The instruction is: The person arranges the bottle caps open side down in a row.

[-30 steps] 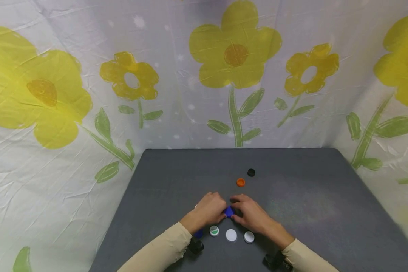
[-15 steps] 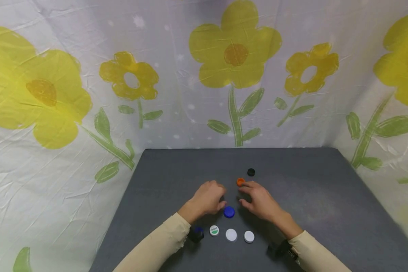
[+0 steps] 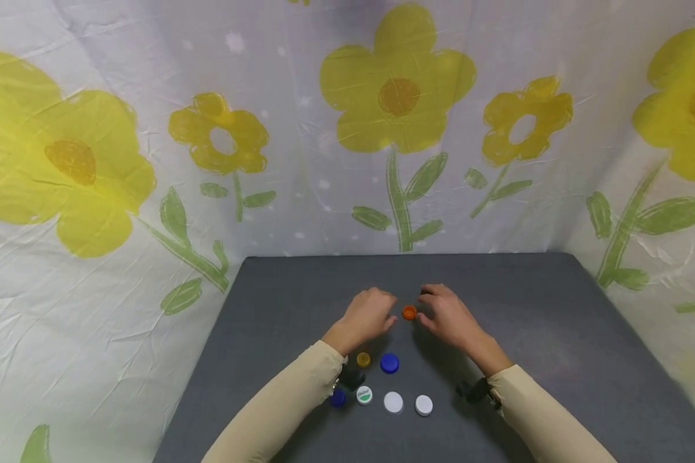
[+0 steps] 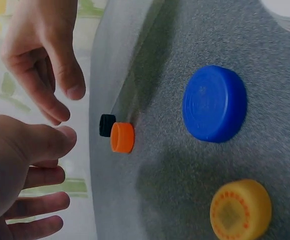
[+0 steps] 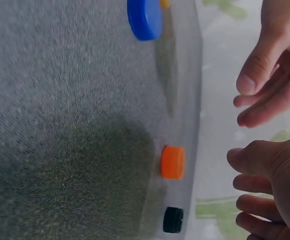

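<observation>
An orange bottle cap (image 3: 409, 312) lies hollow side up between my two hands, touched by neither. To its left hovers my left hand (image 3: 366, 314), fingers relaxed and holding nothing; in the left wrist view its fingers (image 4: 44, 202) are spread. My right hand (image 3: 448, 316) is just right of the orange cap, also holding nothing, with loosely bent fingers. It mostly covers the black cap (image 3: 425, 290), which shows fully in the right wrist view (image 5: 173, 220). Nearer me are a blue cap (image 3: 390, 363) and a yellow cap (image 3: 363, 359), side by side.
A front row holds a dark blue cap (image 3: 338, 398), a white cap with green print (image 3: 364, 395) and two plain white caps, one larger (image 3: 393, 402), one smaller (image 3: 424, 405). The grey table (image 3: 515, 302) ends at a flowered cloth (image 3: 301, 193).
Both hands have left the blue cap on the table and moved forward to either side of the orange cap. The yellow cap has come into view behind the left hand.
</observation>
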A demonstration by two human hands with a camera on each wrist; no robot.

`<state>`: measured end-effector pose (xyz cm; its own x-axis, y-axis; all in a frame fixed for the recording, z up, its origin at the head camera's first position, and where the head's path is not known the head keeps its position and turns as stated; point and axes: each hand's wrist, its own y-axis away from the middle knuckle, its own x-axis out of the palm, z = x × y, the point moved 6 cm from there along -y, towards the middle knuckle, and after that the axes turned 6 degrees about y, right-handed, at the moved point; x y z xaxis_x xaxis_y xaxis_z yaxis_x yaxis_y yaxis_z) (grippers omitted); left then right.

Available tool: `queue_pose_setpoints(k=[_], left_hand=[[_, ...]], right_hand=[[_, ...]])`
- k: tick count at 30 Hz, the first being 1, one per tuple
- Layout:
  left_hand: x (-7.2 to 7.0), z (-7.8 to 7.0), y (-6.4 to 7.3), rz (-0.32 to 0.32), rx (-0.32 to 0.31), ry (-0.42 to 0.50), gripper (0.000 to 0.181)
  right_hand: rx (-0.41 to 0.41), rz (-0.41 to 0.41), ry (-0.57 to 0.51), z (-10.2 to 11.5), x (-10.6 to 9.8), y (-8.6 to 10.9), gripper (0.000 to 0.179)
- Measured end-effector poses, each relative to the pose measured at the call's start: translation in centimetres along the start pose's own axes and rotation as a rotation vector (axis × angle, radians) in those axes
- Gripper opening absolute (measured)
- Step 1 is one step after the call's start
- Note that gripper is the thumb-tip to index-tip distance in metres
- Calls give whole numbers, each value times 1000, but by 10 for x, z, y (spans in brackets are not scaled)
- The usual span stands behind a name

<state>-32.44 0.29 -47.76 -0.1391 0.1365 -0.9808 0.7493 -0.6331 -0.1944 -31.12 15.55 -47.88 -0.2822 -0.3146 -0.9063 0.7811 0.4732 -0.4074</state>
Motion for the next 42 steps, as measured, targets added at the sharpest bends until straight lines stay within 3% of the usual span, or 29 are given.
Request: queue_pose_setpoints(k=[7,13,22,27,33,42], left_hand=[[17,-2,-18,53,-37,17,21],[34,-1,-29,110,-85,46,17],[54,0,-38,150,-147,83,17],[61,1,-40,139,-152,91,19],[60,2,-39,69,-135,97,17],[44,-2,-30,12,-89,72,11]], right_hand=[[-26,-15,25,-5,11,-6,30],[-27,23,40,-12,26,-9,31],[-14,58,12,-16,40,-10,22],[-2,78,9,-16,46,-10,18],[2,56,-17,-15,44,-10,18],[-1,6,-51,-10,28,-4,18]])
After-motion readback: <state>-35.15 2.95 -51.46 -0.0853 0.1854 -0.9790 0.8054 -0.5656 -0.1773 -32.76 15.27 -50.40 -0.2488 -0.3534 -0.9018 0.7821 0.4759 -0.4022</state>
